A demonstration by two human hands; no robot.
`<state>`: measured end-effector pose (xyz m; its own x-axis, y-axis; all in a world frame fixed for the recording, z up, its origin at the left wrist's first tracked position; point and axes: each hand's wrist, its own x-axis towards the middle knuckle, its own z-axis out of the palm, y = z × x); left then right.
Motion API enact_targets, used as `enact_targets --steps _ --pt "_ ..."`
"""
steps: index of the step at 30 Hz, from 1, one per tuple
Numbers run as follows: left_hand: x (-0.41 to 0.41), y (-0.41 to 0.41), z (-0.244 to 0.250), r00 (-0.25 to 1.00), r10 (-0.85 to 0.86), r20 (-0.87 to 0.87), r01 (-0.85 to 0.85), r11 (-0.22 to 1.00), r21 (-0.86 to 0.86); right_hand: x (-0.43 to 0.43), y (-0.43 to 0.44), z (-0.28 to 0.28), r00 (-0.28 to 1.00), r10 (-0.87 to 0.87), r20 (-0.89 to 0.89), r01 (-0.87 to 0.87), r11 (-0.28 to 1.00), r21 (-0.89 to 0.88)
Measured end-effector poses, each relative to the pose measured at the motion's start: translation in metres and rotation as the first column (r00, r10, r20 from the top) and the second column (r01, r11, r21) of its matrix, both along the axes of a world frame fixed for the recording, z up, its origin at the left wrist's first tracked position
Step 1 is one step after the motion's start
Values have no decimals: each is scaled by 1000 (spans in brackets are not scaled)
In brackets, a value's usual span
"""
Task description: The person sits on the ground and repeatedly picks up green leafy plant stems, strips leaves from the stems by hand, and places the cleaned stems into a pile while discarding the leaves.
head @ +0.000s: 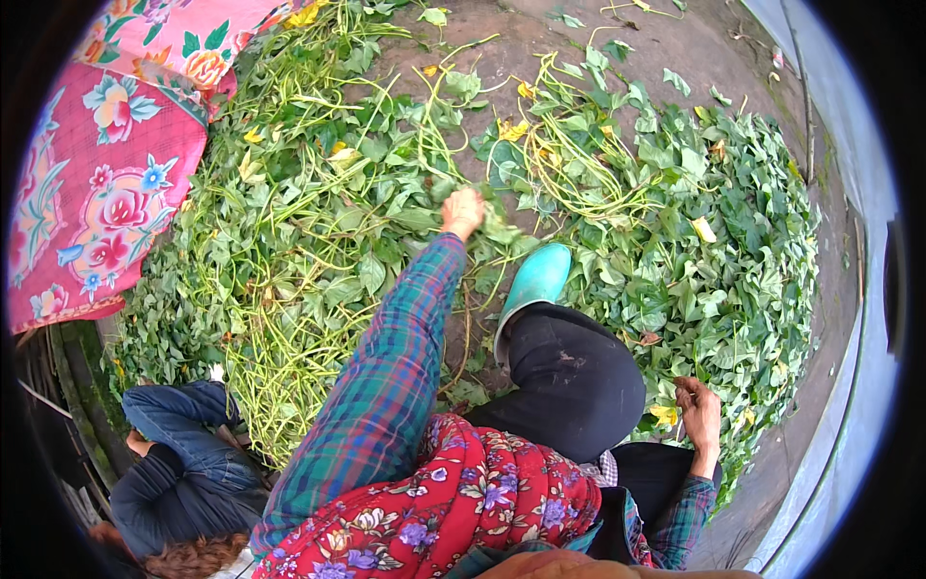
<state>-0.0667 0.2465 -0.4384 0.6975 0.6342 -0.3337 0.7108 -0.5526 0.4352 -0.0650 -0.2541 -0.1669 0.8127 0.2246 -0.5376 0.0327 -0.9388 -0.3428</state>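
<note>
My left hand reaches out over the middle of the heap, closed around leafy green vine stems that look blurred. Long bare stems and leaves lie spread to its left. My right hand is low on the right, beside a yellow leaf and the edge of a broad pile of loose green leaves. Its fingers are bent, and whether anything is between them cannot be made out. A bundle of pale green stems lies ahead, between the two piles.
A turquoise rubber boot on my foot stands between the piles. A pink flowered cloth covers the upper left. Another person in jeans crouches at the lower left. Pale plastic sheeting and a thin pole edge the right side.
</note>
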Motion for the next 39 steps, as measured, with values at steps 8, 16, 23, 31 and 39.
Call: enact_targets --steps 8,16,23,31,39 --pt "119 -131 138 716 310 625 67 861 -504 -10 -10 5 998 -39 48 35 997 75" --pt "109 -241 305 610 -13 793 563 710 -422 -6 -30 19 918 -389 -79 378 796 473" --pt "58 -340 376 390 -649 653 843 537 30 25 -61 43 770 -495 -402 480 34 877" --pt "-20 -411 340 -198 -484 852 331 785 523 19 -102 58 733 -557 -390 400 -111 910" --pt "-22 -391 372 222 -603 766 760 600 252 -6 -150 48 647 -698 -306 409 -21 912"
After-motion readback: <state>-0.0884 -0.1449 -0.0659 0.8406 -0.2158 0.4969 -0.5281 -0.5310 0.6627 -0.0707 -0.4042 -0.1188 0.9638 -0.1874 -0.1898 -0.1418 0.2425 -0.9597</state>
